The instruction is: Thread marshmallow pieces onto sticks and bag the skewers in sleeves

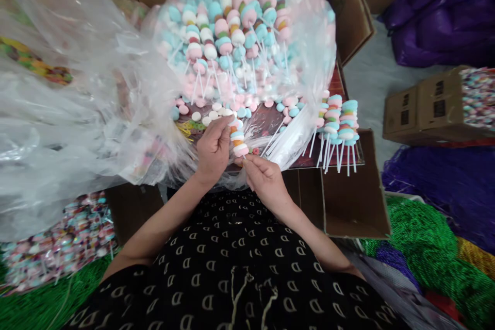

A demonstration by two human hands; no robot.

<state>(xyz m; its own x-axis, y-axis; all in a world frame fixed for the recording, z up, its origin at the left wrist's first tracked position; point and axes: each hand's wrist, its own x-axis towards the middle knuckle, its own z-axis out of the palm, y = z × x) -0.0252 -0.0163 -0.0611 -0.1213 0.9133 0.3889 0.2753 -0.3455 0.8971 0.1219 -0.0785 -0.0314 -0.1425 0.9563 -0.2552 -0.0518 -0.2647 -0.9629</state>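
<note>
At the left of the grip, a large clear plastic bag [96,62] is spread well beyond the left forearm. Nearer, just left of and beyond the left hand [214,149], yellow ring-shaped pieces [188,129] and loose white discs [216,112] are laid out. By the left hand, thumb and fingertips are closed together at the far end of a candy skewer [237,135]; whether a separate piece is pinched there cannot be told.

The skewer is held between the two hands, above the near edge of the work surface. Its long axis is pointed away from the body, with the far, loaded end leaned slightly left and the bare stick end directed back toward the right hand [266,178]. By that hand, the stick is pinched narrowly, just below the lowest pink puff.

The step in hand is judged to be the threading or seating of pieces on the stick. For the next move, the stick would need to be kept steady from below while the top piece is pressed down in line with it, without crushing.

Just right of the grip, a bundle of white sticks [290,139] is placed; farther right, filled skewers [348,122] are grouped, with sticks pointed toward the body.
</note>
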